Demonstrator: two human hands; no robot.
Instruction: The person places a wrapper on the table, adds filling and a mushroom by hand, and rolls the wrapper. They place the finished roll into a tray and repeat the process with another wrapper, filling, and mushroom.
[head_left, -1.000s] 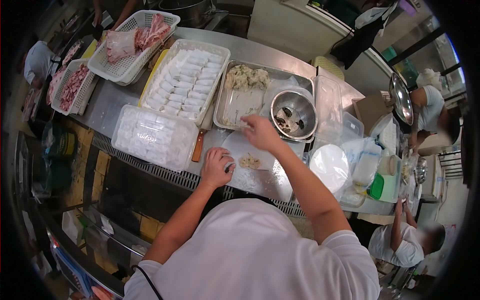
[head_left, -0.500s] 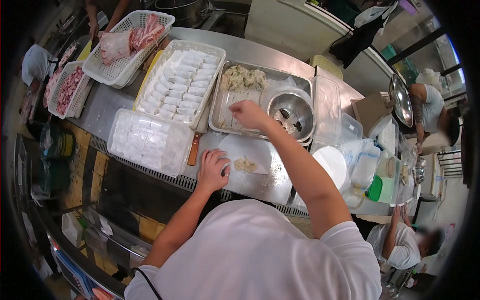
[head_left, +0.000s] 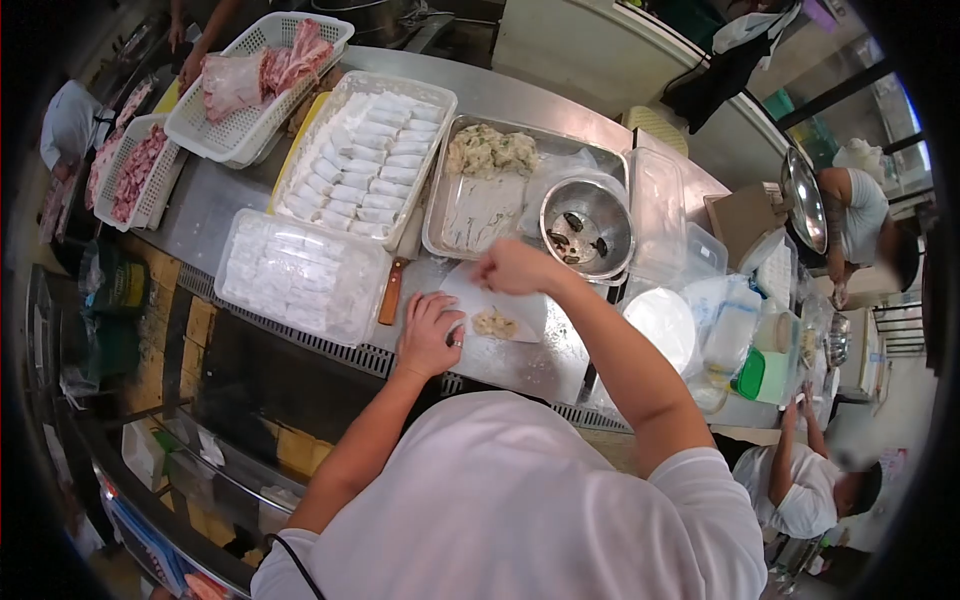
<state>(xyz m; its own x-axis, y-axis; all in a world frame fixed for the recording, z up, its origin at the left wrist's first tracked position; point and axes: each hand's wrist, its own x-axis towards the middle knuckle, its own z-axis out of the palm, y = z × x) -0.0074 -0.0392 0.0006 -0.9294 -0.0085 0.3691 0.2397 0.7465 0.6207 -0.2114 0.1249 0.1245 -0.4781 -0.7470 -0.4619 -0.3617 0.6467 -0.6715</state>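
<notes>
On the steel table, a thin white wrapper (head_left: 532, 302) bears a small heap of pale filling (head_left: 495, 324). My left hand (head_left: 432, 333) rests at the wrapper's left edge, fingers spread and holding nothing. Over the wrapper's upper part is my right hand (head_left: 518, 268), its fingers curled together; what they hold, if anything, is hidden. Behind it a metal tray (head_left: 436, 232) carries a mound of chunky filling (head_left: 490, 152) and a steel bowl (head_left: 625, 232) with several dark pieces inside.
White rolls fill a plastic tub (head_left: 447, 92), and a lidded box (head_left: 300, 280) stands in front of it. A wooden-handled knife (head_left: 391, 292) lies between box and tray. Raw meat is in white baskets (head_left: 215, 140). A stack of round white sheets (head_left: 660, 330) lies right. Co-workers stand at both sides.
My right hand has moved from over the metal tray toward me, to above the wrapper. My left hand has barely moved. The view has shifted slightly.
</notes>
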